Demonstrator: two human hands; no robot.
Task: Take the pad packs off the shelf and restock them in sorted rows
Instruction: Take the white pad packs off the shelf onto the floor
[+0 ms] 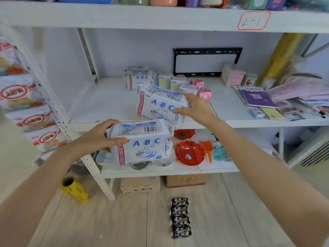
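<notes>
Here both hands are busy, each with one white pad pack printed "ABC" in blue. The left hand [99, 138] grips the nearer pack [142, 145] by its left end, thumb laid across the front face and fingers curled over the top; this pack hangs in the air in front of the shelving, lower than the edge of the middle shelf [106, 102]. The right hand [197, 107] clamps the second pack [160, 104] at its right end, fingers wrapped over the top corner and thumb on the front. That pack is tilted, barcode side up, over the front part of the middle shelf; it may be touching the board with its lower edge, but the nearer pack hides that spot.

Further back on the same shelf stands another large ABC pack [139, 80], and just beside it to the right a cluster of smaller white packs [178, 82] and two little pink packs [204, 93]. A black metal bracket [206, 61] is on the wall behind them. A purple booklet [256, 98] lies among papers at the right of the shelf.

On the shelf below sit a red bowl [189, 153] and an orange scoop [207, 150]. On the floor are a yellow roll [74, 191] and a row of black-and-white wrapped packs [180, 218].
</notes>
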